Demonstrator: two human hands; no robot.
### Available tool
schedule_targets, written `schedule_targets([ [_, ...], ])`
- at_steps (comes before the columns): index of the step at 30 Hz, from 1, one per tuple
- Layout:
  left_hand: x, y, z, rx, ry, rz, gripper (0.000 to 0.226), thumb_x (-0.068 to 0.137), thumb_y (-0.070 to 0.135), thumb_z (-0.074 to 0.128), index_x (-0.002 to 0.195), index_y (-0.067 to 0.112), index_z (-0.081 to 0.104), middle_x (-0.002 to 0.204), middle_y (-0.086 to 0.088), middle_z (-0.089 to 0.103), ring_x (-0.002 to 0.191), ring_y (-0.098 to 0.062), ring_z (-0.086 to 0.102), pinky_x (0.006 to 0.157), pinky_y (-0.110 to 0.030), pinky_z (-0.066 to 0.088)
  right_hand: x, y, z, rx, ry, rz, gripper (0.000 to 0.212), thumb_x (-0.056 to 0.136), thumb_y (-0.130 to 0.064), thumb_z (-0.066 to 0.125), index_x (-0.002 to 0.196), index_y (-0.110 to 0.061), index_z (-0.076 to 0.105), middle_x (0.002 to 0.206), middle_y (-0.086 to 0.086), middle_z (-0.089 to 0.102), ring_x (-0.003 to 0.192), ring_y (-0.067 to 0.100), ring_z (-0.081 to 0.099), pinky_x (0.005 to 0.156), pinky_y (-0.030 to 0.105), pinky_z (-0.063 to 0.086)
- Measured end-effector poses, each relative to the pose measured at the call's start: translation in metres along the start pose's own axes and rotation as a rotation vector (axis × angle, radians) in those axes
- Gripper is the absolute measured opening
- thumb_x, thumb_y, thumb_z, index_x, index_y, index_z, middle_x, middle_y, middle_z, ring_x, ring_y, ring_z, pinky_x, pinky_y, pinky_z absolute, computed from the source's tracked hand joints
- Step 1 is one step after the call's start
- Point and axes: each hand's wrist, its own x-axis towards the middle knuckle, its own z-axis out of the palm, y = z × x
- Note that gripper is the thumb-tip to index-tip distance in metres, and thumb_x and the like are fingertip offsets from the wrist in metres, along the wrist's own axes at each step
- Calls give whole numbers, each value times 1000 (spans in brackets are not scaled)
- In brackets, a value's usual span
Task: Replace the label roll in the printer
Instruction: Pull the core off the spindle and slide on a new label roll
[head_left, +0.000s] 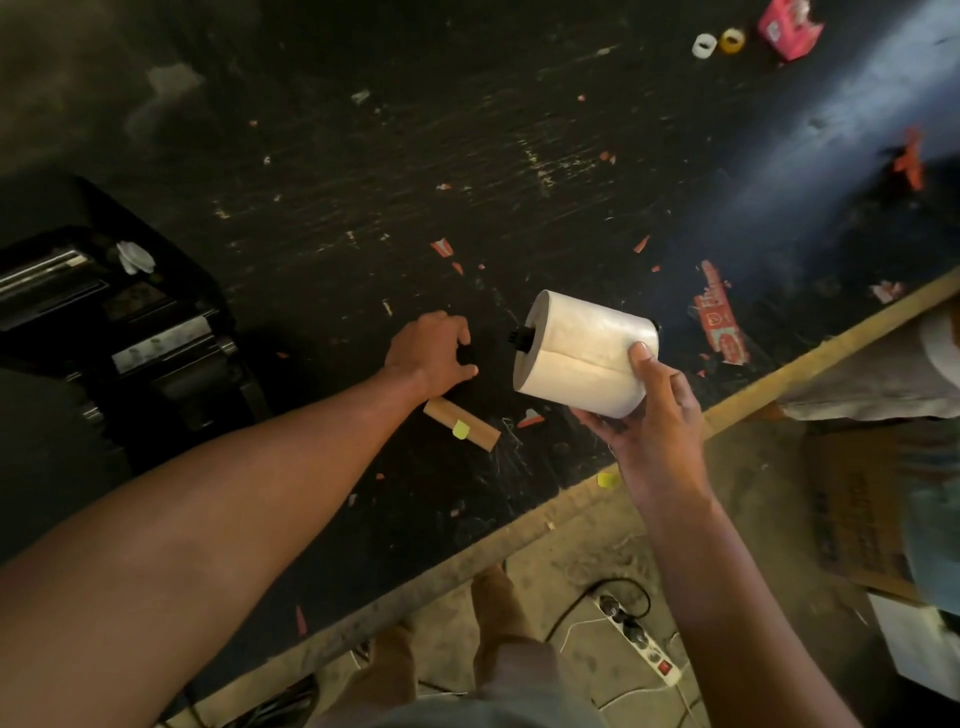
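Observation:
My right hand (649, 410) holds a full white label roll (584, 353) above the black table, with a black spindle (521, 340) sticking out of its left end. My left hand (431, 353) rests on the table just left of the roll, its fingers curled around a small black part (466, 354). An empty brown cardboard core (462, 423) with a yellow sticker lies on the table below my left hand. The black label printer (119, 322) stands open at the left edge of the table.
The worn black table (363, 182) is strewn with red paper scraps. Two tape rolls (719, 42) and a pink box (789, 26) sit at the far right. The table's wooden front edge (779, 382) runs diagonally. On the floor lie a power strip (639, 642) and cardboard boxes (862, 509).

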Motion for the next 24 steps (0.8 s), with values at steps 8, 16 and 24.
schedule_targets([
  [8,7,-12,-29,-553,-66,-121,35,80,23,88,102,35,65,104,9,72,94,-6,69,76,-26,54,-5,1,7,21,-14,39,33,87,-35,81,107,-20,60,138,9,59,123,33,65,80,51,64],
  [16,-79,-47,-85,-1474,-207,-80,37,83,20,81,116,36,79,131,3,75,123,-14,69,100,-40,50,-17,5,39,-38,-96,104,53,74,-45,85,116,-23,61,135,9,60,119,35,67,80,48,65],
  [24,-155,-68,-97,-1435,-47,13,41,83,18,84,120,34,77,128,2,75,125,-15,67,96,-32,58,-46,31,83,-123,-210,181,71,58,-49,93,113,-18,59,135,8,59,121,33,66,81,49,65],
])
